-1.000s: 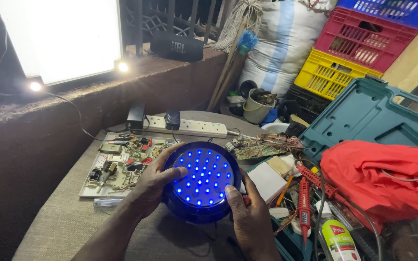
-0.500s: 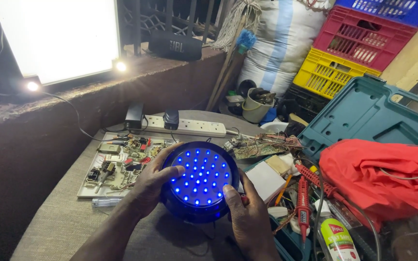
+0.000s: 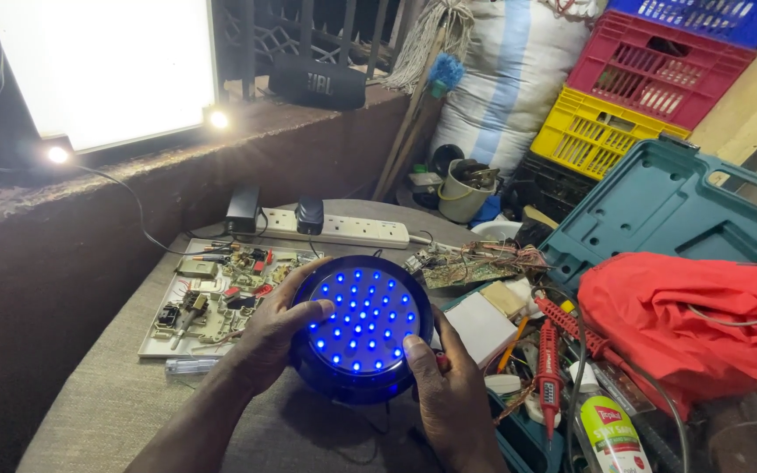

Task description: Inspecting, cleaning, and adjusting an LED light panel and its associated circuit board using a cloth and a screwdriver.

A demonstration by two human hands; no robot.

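Between the left hand [image 3: 278, 337] and right hand [image 3: 444, 398], both cupped around its rim, the lit blue lamp [image 3: 361, 326] sits on the desk [image 3: 89, 412] much as a second ago, the left fingers shifting slightly onto its face.

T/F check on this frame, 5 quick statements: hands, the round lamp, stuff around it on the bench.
1. Both hands grip the round LED lamp. True: left hand on its left rim, right hand on its lower right rim.
2. The lamp's LEDs glow red. False: they glow blue.
3. A circuit board lies left of the lamp. True.
4. The white power strip has nothing plugged in. False: two black adapters sit in it.
5. The red cloth covers the lamp. False: it lies apart, to the right, by the teal tool case.
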